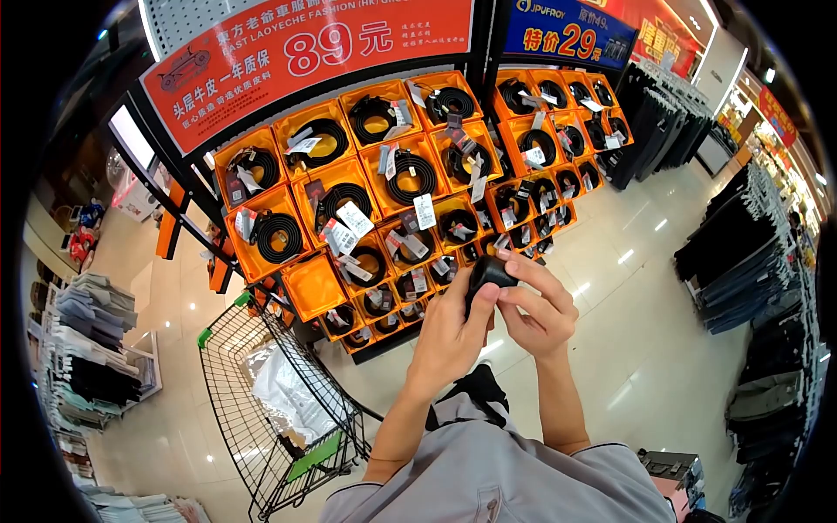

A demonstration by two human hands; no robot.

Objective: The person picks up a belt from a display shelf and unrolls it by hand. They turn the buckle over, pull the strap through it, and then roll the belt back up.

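Both hands are raised in front of the belt display, around a black rolled item (491,275) that looks like a coiled belt. My left hand (449,327) wraps round its lower left side, thumb pressed against it. The fingers of my right hand (536,305) pinch its upper right side. Behind the hands, coiled black belts with white tags, such as one belt (410,179), lie in orange boxes. One orange box (316,286) at the lower left of the display holds no belt.
A wire shopping cart (261,392) with green parts and a silvery bag (292,383) stands at the lower left. Red sign (305,61) tops the display. Clothes racks hang at the right (750,253) and left (91,349). A dark case (676,475) is at the lower right.
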